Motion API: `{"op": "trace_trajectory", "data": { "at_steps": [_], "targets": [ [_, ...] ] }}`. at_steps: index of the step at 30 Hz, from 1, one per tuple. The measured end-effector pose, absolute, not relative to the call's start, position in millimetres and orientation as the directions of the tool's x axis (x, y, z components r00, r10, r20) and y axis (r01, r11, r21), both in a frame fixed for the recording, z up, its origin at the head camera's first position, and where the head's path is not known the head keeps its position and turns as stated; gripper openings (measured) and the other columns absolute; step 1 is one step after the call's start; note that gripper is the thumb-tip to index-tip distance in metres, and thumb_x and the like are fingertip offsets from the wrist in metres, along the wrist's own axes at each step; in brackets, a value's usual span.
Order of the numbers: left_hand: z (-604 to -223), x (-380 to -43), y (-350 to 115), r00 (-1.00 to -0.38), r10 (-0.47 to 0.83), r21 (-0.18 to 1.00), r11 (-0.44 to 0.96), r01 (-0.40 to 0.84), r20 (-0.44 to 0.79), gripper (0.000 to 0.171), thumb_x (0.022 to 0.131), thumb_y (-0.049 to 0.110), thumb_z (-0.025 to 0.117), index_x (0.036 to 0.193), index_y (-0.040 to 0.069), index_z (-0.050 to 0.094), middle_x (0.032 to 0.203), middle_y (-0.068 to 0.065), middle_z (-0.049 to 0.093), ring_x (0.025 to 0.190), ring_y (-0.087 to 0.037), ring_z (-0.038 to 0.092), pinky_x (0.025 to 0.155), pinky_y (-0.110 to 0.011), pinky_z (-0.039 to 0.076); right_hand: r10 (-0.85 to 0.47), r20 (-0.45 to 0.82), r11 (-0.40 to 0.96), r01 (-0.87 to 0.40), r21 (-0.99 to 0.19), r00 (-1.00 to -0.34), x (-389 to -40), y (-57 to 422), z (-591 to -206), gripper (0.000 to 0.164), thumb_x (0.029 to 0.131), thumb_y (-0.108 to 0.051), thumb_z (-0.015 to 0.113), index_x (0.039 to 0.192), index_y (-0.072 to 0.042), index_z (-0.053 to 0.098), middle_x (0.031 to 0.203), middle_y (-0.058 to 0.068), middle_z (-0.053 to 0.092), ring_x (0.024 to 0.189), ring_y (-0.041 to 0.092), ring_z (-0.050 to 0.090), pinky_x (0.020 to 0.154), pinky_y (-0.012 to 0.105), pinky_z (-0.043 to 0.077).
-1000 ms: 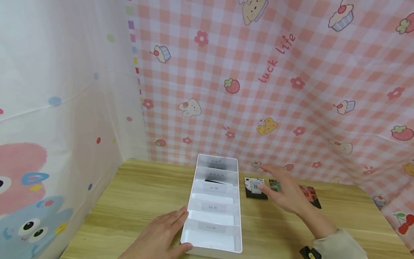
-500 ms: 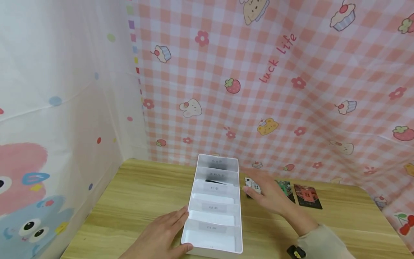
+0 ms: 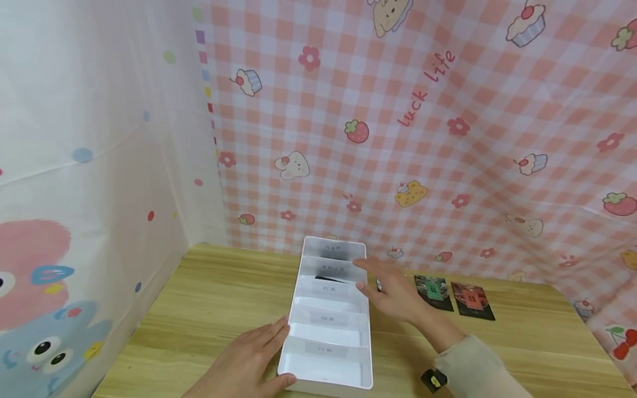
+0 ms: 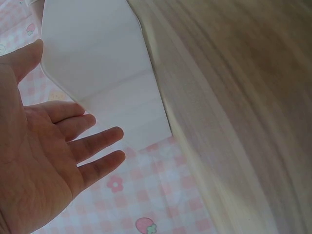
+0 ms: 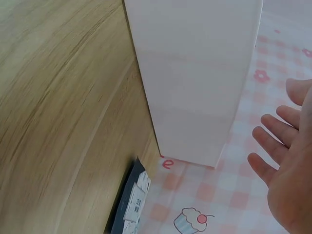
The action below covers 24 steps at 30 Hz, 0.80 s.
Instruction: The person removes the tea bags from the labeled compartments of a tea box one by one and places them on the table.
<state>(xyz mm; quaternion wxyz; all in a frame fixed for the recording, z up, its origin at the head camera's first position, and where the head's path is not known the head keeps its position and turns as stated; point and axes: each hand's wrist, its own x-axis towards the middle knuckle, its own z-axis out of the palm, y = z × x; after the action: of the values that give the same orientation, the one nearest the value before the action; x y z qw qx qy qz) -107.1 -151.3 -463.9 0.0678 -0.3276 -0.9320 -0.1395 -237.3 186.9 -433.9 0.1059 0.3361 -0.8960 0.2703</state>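
A long white divided box (image 3: 325, 369) lies on a wood-grain table (image 3: 199, 309) between my two hands, its long axis running away from me toward a pink checked cloth (image 3: 318, 210). Five labelled compartments follow one another along that length. My left hand (image 3: 251, 354) is at the near end: its straight fingers rest against the box's left side, and its thumb is at the near left corner. My right hand (image 3: 396, 293) is farther along, on the opposite side, its thumb and fingers spread apart and holding nothing. Its fingertips reach over the right rim beside the second compartment from the far end, so it is the nearer hand to the far compartments; I cannot tell whether any fingertip touches the rim. In that second compartment shows the edge of something dark and flat (image 3: 328, 279). Just right of the box lies a black packet with white labels (image 5: 135, 204), mostly hidden behind my right hand in the head view. Farther right, a green-labelled packet (image 3: 434, 292) and a red-labelled packet (image 3: 473, 301) lie side by side.
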Motion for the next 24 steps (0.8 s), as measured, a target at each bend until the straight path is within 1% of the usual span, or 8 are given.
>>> {"op": "trace_trajectory", "data": {
  "at_steps": [7,11,15,20,24],
  "targets": [
    [-464,-107,-150,-0.782,0.584,0.221,0.751,0.623,0.217,0.083,0.101,0.068,0.052,0.147,-0.001,0.057,0.156,-0.012,0.053,0.133,-0.029,0.06,0.104,-0.049,0.053,-0.536,0.296,0.61,-0.605,-0.511,-0.791,-242,176,-432,0.044,0.105,-0.019,0.064,0.147,-0.006,0.06,0.148,0.013,0.06,0.139,0.038,0.052,0.112,0.061,0.043],
    [-463,-106,-150,-0.786,0.578,0.228,0.753,0.617,0.221,0.084,0.101,0.067,0.054,0.148,-0.002,0.057,0.156,-0.012,0.053,0.133,-0.029,0.06,0.104,-0.05,0.053,-0.537,0.243,0.595,-0.567,-0.569,-0.808,-247,165,-433,0.043,0.107,-0.021,0.063,0.148,-0.008,0.059,0.152,0.013,0.056,0.142,0.036,0.05,0.113,0.059,0.043],
    [-462,-107,-151,-0.793,0.575,0.242,0.755,0.609,0.2,0.085,0.101,0.068,0.053,0.148,-0.002,0.056,0.156,-0.013,0.052,0.134,-0.03,0.059,0.104,-0.051,0.053,-0.55,0.184,0.594,-0.537,-0.599,-0.815,-252,155,-436,0.044,0.106,-0.021,0.065,0.146,-0.005,0.06,0.153,0.016,0.054,0.143,0.036,0.049,0.113,0.058,0.044],
    [-461,-107,-151,-0.799,0.576,0.253,0.758,0.601,0.172,0.086,0.101,0.069,0.051,0.149,-0.002,0.055,0.158,-0.012,0.051,0.135,-0.03,0.058,0.106,-0.052,0.052,-0.556,0.13,0.63,-0.518,-0.579,-0.821,-257,146,-440,0.045,0.103,-0.019,0.07,0.143,-0.001,0.061,0.149,0.018,0.057,0.137,0.036,0.055,0.111,0.054,0.047],
    [-461,-108,-150,-0.799,0.577,0.25,0.759,0.601,0.17,0.086,0.101,0.069,0.051,0.15,-0.001,0.055,0.158,-0.012,0.051,0.134,-0.03,0.059,0.106,-0.052,0.052,-0.573,0.132,0.655,-0.549,-0.52,-0.809,-262,141,-442,0.041,0.101,-0.019,0.072,0.137,0.001,0.066,0.14,0.017,0.063,0.129,0.032,0.061,0.108,0.05,0.051]
  ]
}}
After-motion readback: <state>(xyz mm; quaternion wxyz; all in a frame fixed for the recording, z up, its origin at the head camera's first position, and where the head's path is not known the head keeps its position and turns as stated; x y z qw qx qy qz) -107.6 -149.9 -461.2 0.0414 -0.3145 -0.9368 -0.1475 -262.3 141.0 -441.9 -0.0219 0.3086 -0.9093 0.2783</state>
